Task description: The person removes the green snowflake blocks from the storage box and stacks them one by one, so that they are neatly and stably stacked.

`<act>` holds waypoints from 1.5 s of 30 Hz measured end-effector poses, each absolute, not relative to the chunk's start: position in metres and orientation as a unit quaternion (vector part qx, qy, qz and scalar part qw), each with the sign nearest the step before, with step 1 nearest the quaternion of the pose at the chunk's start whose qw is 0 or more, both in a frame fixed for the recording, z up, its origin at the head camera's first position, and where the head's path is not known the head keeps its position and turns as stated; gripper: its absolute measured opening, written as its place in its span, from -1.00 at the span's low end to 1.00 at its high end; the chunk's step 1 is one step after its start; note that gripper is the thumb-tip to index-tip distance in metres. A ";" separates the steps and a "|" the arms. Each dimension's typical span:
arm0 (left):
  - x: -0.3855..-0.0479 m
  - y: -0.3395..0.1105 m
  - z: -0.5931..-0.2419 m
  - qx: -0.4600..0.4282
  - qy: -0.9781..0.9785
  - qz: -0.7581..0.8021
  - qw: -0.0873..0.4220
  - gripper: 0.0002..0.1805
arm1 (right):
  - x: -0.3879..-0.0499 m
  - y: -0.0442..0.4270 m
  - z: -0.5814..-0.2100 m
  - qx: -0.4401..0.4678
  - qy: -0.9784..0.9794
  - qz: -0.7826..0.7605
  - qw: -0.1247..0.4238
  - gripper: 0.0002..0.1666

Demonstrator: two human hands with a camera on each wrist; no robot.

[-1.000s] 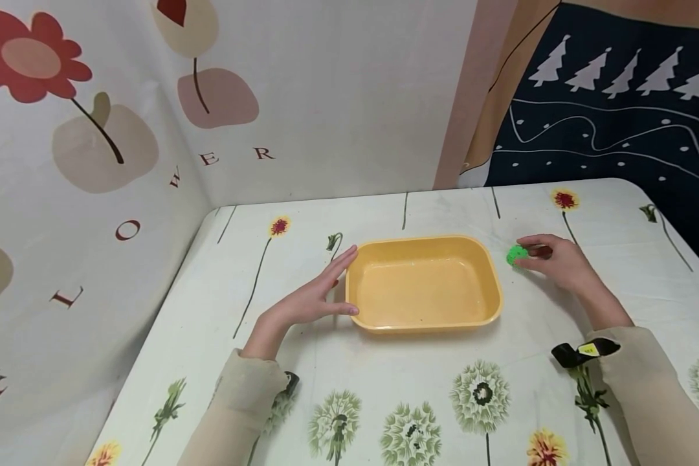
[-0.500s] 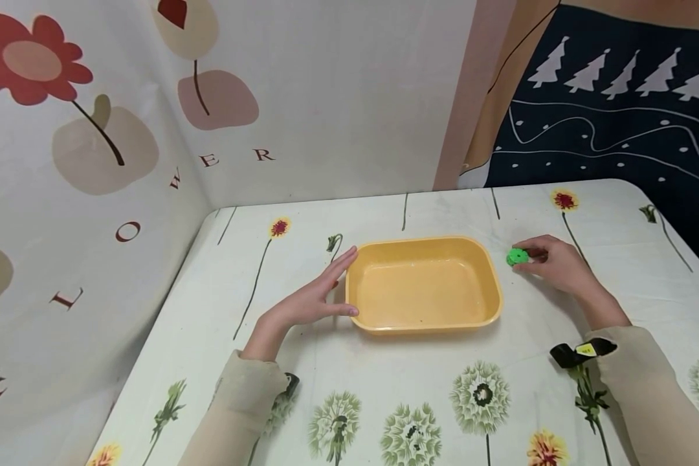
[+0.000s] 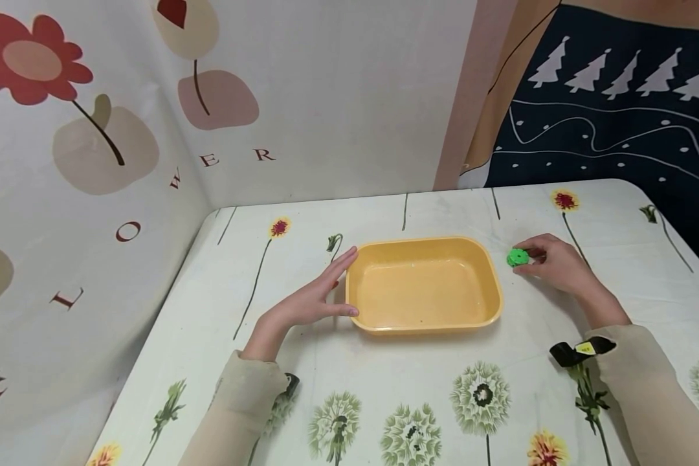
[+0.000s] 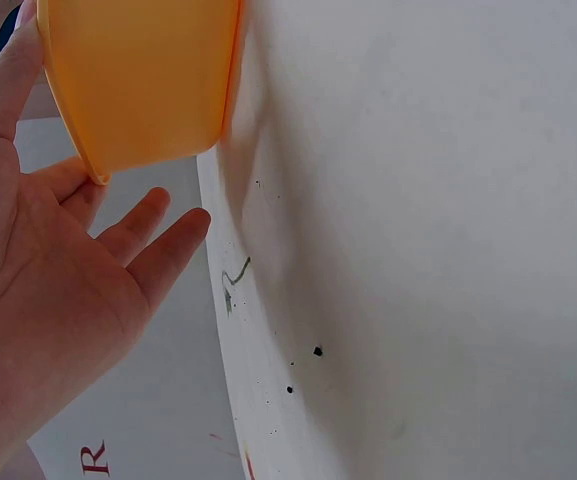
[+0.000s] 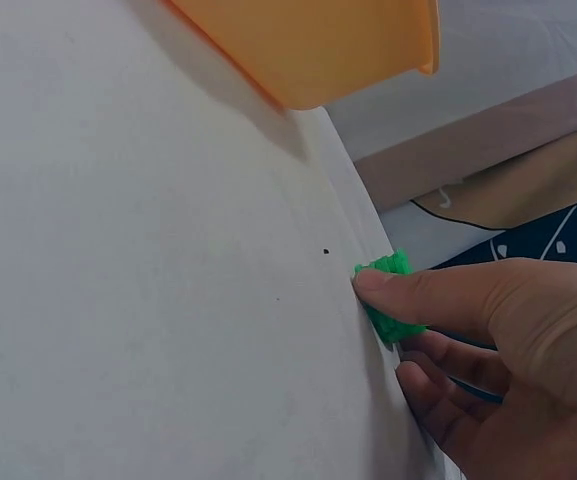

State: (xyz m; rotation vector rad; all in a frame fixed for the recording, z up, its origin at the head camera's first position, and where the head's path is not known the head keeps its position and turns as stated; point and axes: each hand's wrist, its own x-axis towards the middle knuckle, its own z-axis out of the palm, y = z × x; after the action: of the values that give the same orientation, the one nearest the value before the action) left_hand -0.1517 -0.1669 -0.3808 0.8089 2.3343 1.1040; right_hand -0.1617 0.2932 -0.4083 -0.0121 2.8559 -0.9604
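A yellow rectangular plastic tub (image 3: 422,323) stands on the table, its inside bare. My left hand (image 3: 311,299) rests against the tub's left end, thumb and fingers spread and straight; in the left wrist view the fingers touch the tub's rim (image 4: 73,120). To the right of the tub, my right hand (image 3: 559,262) pinches a small green round piece with a notched edge (image 3: 518,257) between thumb and fingers. The right wrist view shows the green piece (image 5: 393,325) at the table surface, partly covered by the thumb. What exactly the piece is, I cannot tell.
A white cloth with printed flowers (image 3: 338,362) covers the table (image 5: 168,250). Behind and to the left hang printed sheets (image 3: 338,97); a dark cloth with white trees (image 3: 606,129) hangs at the back right. Black straps with cameras (image 3: 582,351) sit at the wrists.
The right hand has tilted the green piece slightly, so its flat top with the hole now faces up, and the hand shifted a little. The left hand and the tub have stayed put.
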 end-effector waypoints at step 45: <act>-0.150 -0.167 -0.382 0.292 0.854 0.381 0.200 0.18 | -0.159 0.311 -0.397 -0.014 0.929 -0.361 0.073 -0.22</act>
State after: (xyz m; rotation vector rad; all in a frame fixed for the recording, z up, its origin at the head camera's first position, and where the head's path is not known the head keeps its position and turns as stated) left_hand -0.1502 -0.1671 -0.3821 0.8162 2.3889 1.0643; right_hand -0.1586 0.3106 -0.3967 -0.0418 2.7915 -1.0855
